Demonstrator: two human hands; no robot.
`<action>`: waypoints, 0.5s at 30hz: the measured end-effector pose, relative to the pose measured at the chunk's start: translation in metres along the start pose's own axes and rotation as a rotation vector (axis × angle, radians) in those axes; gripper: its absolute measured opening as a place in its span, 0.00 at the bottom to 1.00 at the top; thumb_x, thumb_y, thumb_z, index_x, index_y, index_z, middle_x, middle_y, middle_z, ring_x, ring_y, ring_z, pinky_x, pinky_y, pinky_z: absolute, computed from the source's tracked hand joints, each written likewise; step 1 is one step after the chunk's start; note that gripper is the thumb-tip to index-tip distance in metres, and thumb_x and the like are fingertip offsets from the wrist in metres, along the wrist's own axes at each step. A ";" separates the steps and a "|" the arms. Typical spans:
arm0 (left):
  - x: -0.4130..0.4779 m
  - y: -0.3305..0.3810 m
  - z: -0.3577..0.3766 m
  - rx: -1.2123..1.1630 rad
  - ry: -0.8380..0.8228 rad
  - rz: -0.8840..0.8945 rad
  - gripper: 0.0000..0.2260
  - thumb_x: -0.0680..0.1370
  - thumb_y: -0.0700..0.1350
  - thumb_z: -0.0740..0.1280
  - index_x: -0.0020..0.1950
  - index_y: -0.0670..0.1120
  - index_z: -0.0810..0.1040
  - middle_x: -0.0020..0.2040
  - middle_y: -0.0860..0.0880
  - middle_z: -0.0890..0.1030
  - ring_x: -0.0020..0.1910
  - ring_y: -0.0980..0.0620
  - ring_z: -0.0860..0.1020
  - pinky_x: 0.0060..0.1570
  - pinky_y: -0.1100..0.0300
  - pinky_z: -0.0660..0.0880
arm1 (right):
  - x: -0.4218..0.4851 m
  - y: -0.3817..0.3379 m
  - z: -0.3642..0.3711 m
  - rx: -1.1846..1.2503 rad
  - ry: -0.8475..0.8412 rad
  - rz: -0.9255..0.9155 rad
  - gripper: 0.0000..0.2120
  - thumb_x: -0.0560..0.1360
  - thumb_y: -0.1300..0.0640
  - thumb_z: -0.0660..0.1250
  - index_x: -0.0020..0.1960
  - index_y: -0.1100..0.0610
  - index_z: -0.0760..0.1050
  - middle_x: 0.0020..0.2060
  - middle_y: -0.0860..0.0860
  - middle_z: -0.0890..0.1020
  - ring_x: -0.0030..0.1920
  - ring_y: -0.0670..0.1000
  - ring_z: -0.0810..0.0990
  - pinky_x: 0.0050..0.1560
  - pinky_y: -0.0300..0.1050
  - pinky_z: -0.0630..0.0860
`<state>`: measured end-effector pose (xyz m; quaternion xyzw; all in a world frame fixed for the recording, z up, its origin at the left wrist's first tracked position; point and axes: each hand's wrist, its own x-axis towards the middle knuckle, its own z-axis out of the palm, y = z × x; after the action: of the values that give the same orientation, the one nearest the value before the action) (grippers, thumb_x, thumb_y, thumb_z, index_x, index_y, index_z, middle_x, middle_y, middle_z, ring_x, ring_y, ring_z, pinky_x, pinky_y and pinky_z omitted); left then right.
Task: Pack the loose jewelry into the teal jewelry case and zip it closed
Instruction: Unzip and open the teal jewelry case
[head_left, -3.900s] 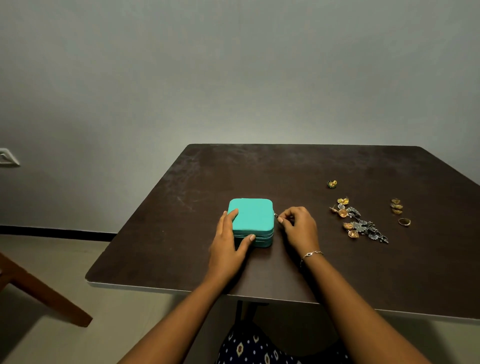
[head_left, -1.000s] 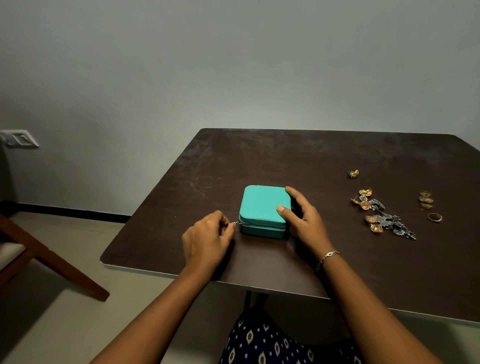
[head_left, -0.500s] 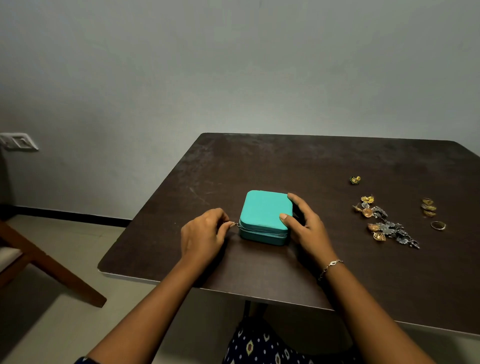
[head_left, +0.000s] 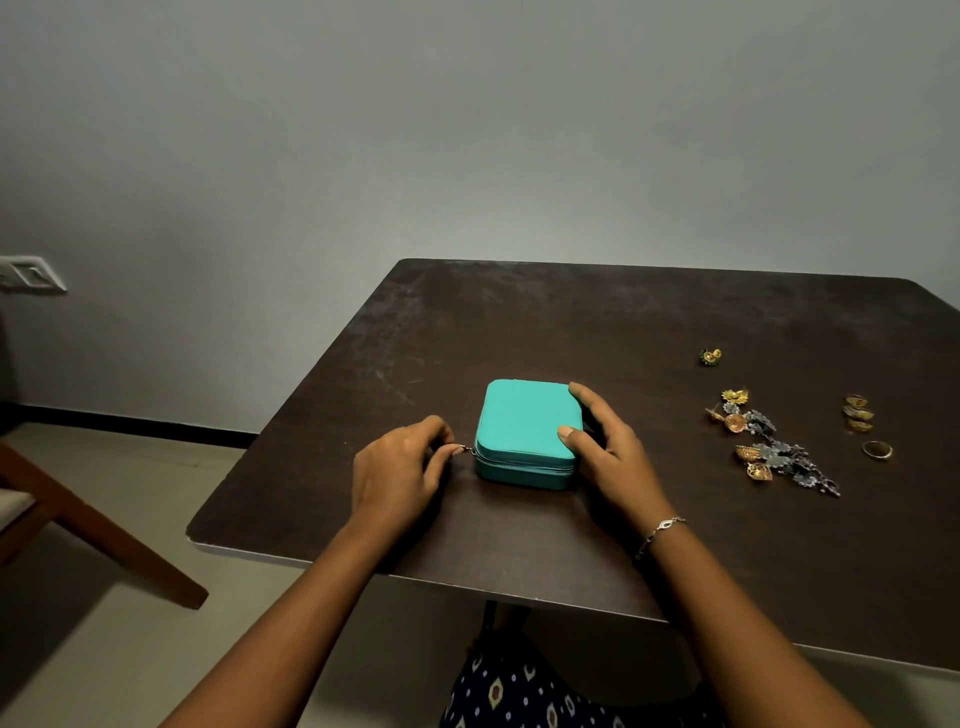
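Two hands at a closed teal case (head_left: 524, 426), flat on a dark table (head_left: 519, 322) toward its near left part. Left hand (head_left: 400, 462) just left of the case, fingers curled in, thumb and forefinger pinching the small metal zip pull (head_left: 467, 448) at the case's near left corner. Right hand (head_left: 608, 447) clasped round the right side of the case: thumb bent onto the lid by the near right corner, forefinger hooked over the far right corner, remaining fingers mostly hidden behind the side wall. Thin bracelet (head_left: 660, 530) on the right wrist. Lid down, zip line running along the front wall; too fine to tell how much of it undone. Loose jewelry (head_left: 769, 447) well apart to the right, out on the tabletop: a tangle of gold and grey pieces, one small gold earring (head_left: 709, 356) beyond it, three small gold pieces (head_left: 857, 413) in a short row farther right, a single ring (head_left: 877, 450) just nearer than those. Off to the left, a wooden chair (head_left: 78, 519) on the pale floor and a switch plate (head_left: 28, 274) on the grey wall.
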<state>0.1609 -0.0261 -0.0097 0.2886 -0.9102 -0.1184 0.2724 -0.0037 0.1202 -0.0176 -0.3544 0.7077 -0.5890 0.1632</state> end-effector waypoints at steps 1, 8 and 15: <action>0.001 0.000 0.001 -0.003 -0.001 0.002 0.04 0.76 0.50 0.65 0.46 0.51 0.76 0.39 0.52 0.80 0.38 0.52 0.76 0.36 0.57 0.73 | 0.000 0.000 0.000 -0.003 -0.002 -0.002 0.24 0.75 0.62 0.64 0.69 0.52 0.65 0.67 0.49 0.70 0.66 0.48 0.69 0.64 0.41 0.66; 0.009 -0.004 0.003 -0.095 0.002 -0.005 0.04 0.75 0.48 0.66 0.44 0.48 0.77 0.37 0.51 0.81 0.35 0.49 0.77 0.38 0.57 0.71 | 0.000 -0.001 -0.001 -0.019 -0.025 -0.009 0.23 0.75 0.63 0.63 0.69 0.51 0.66 0.67 0.48 0.70 0.66 0.46 0.68 0.61 0.37 0.65; 0.034 -0.002 0.011 -0.088 0.041 -0.076 0.05 0.76 0.48 0.65 0.44 0.47 0.76 0.38 0.48 0.82 0.39 0.46 0.78 0.39 0.58 0.68 | -0.001 -0.002 0.000 -0.039 -0.060 -0.021 0.22 0.76 0.61 0.63 0.68 0.48 0.66 0.67 0.46 0.70 0.66 0.45 0.68 0.63 0.39 0.65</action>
<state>0.1321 -0.0465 -0.0053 0.3131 -0.8867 -0.1629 0.2986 -0.0024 0.1211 -0.0163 -0.3825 0.7100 -0.5659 0.1715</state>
